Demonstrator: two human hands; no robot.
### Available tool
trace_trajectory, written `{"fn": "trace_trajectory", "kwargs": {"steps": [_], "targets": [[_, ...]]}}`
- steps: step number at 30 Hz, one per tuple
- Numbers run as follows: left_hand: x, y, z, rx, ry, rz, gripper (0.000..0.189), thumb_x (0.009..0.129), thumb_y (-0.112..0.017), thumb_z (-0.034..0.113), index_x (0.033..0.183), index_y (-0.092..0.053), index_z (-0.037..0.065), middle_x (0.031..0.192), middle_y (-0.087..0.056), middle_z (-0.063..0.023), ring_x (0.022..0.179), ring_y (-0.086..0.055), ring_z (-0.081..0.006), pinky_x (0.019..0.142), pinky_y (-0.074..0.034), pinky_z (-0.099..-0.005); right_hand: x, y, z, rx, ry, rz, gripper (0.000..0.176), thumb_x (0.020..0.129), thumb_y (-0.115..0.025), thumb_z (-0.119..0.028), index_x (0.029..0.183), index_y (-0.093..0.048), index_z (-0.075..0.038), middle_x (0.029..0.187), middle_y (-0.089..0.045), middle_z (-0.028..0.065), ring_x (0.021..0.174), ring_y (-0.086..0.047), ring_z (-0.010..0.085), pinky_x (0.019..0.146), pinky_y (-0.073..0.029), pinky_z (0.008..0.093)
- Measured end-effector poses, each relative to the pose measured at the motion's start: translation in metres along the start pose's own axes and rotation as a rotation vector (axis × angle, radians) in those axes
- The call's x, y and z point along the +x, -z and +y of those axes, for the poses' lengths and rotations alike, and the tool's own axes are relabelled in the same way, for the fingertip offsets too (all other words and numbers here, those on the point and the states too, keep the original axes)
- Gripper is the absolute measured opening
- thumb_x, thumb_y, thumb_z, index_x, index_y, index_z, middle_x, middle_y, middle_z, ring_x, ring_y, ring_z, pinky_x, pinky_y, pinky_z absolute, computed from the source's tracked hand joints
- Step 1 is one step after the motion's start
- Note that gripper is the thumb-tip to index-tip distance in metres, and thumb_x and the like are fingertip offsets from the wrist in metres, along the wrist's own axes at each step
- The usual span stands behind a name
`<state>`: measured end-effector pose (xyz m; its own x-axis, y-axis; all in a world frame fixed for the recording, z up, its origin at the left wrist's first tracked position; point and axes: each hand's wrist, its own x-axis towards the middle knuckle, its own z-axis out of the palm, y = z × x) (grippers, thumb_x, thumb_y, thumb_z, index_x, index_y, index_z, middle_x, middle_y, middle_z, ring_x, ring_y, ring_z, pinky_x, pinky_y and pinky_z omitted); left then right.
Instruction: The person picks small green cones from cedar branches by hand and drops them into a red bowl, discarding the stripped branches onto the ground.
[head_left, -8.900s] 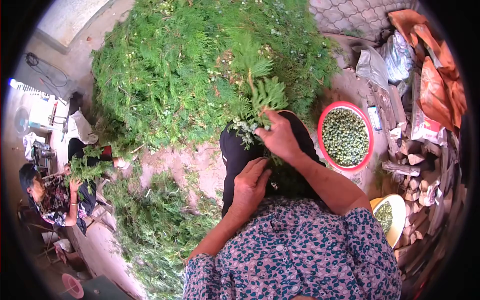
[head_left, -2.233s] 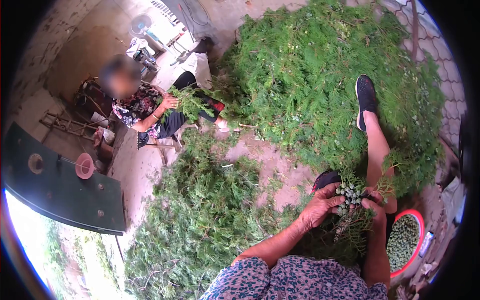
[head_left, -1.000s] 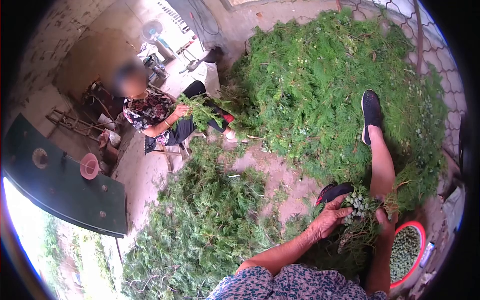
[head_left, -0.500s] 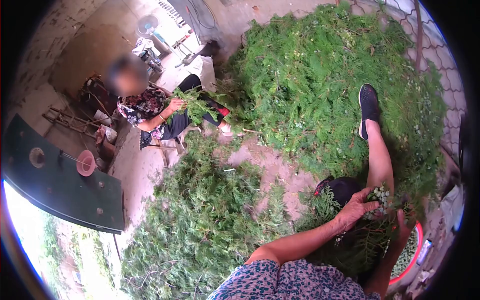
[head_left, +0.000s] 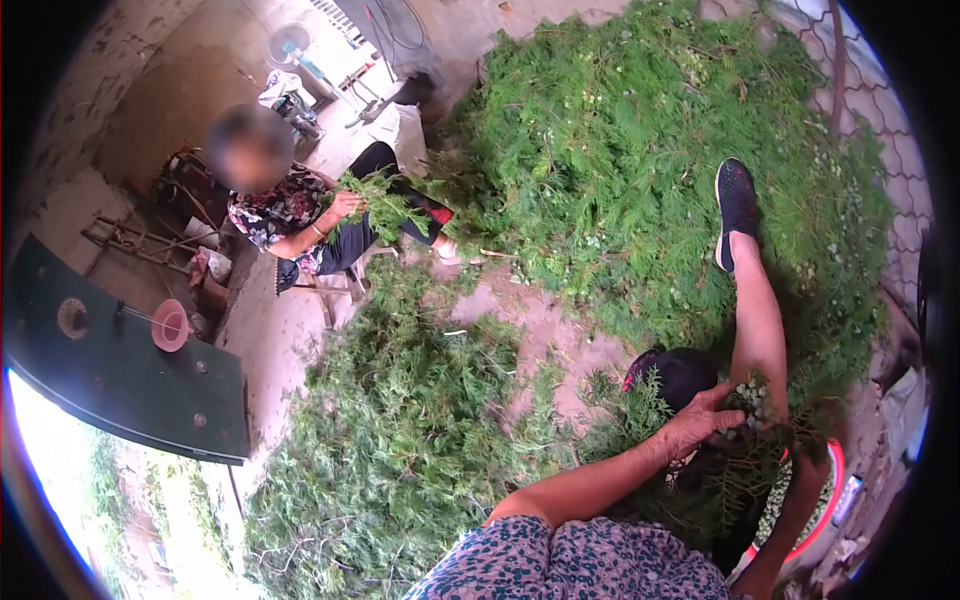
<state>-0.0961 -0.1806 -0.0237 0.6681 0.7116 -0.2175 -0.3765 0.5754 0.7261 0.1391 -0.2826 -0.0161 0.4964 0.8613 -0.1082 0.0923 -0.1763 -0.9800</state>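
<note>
My left hand (head_left: 705, 420) is closed around an evergreen sprig whose pale green cones (head_left: 752, 402) cluster beside the thumb. Feathery foliage from a branch (head_left: 715, 495) hangs below it, over my lap. My right hand (head_left: 812, 465) is in shadow just right of the sprig, above a red-rimmed basin (head_left: 838, 475); dark foliage hides its fingers. Small pale green cones lie in the basin, partly behind my right forearm. A dark rounded object (head_left: 685, 378) with a red edge sits just beyond my left hand.
A big heap of green branches (head_left: 640, 170) spreads ahead, under my outstretched shoe (head_left: 737, 195). Another heap (head_left: 400, 460) lies to the left. Across from me a seated person (head_left: 290, 220) holds a green branch (head_left: 385, 205). A dark green panel with a pink bowl (head_left: 170, 325) stands far left.
My right hand has shifted down and slightly right, over the basin's rim. My left hand keeps hold of the sprig, moving slightly left and down. The seated person still holds the branch.
</note>
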Motion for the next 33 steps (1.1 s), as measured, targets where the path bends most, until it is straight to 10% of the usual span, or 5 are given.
{"fn": "trace_trajectory", "kwargs": {"steps": [2,5,9,13,33], "targets": [[0.003,0.002,-0.005,-0.027,-0.028,-0.019,0.063,0.080,-0.064,0.016,0.133,-0.032,0.002,0.117,-0.052,-0.0054,0.102,-0.051,-0.0145,0.083,-0.045,-0.0297,-0.001,0.008,-0.001,0.143,-0.017,-0.038,0.033,0.085,-0.054,-0.008,0.116,-0.049,0.004,0.110,-0.055,0.0109,0.097,-0.053,0.0186,0.088,-0.039,0.0312],[0.004,0.003,-0.006,-0.025,0.006,-0.016,0.063,0.080,-0.065,0.016,0.133,-0.032,0.002,0.117,-0.052,-0.0057,0.102,-0.051,-0.0143,0.083,-0.045,-0.0293,-0.012,-0.005,-0.022,-0.046,0.255,0.463,0.028,0.088,-0.044,-0.002,0.114,-0.050,0.003,0.108,-0.055,0.0091,0.098,-0.052,0.0172,0.089,-0.038,0.0292],[0.001,-0.004,0.002,-0.072,0.057,-0.005,0.063,0.080,-0.064,0.015,0.133,-0.032,0.002,0.116,-0.053,-0.0058,0.102,-0.051,-0.0140,0.084,-0.045,-0.0285,-0.043,-0.052,-0.055,-0.399,0.677,0.148,0.018,0.079,-0.051,0.001,0.096,-0.055,0.003,0.099,-0.056,0.0131,0.093,-0.053,0.0243,0.084,-0.041,0.0335],[0.009,0.009,-0.018,-0.042,-0.023,-0.015,0.061,0.081,-0.064,0.011,0.133,-0.033,0.004,0.113,-0.055,-0.0053,0.100,-0.053,-0.0144,0.084,-0.045,-0.0282,-0.050,-0.078,-0.067,-0.276,0.543,-0.170,0.010,0.074,-0.056,-0.001,0.084,-0.058,0.002,0.085,-0.055,0.0133,0.083,-0.053,0.0265,0.078,-0.041,0.0323],[-0.006,0.010,0.011,-0.070,0.027,0.019,0.036,0.082,-0.058,0.007,0.116,-0.048,0.001,0.103,-0.060,-0.0135,0.087,-0.062,-0.0252,0.072,-0.053,-0.0386,-0.064,-0.084,-0.063,-0.294,0.732,-0.013,0.014,0.072,-0.065,-0.006,0.085,-0.060,-0.005,0.084,-0.059,0.0095,0.080,-0.056,0.0285,0.071,-0.044,0.0363]]}}
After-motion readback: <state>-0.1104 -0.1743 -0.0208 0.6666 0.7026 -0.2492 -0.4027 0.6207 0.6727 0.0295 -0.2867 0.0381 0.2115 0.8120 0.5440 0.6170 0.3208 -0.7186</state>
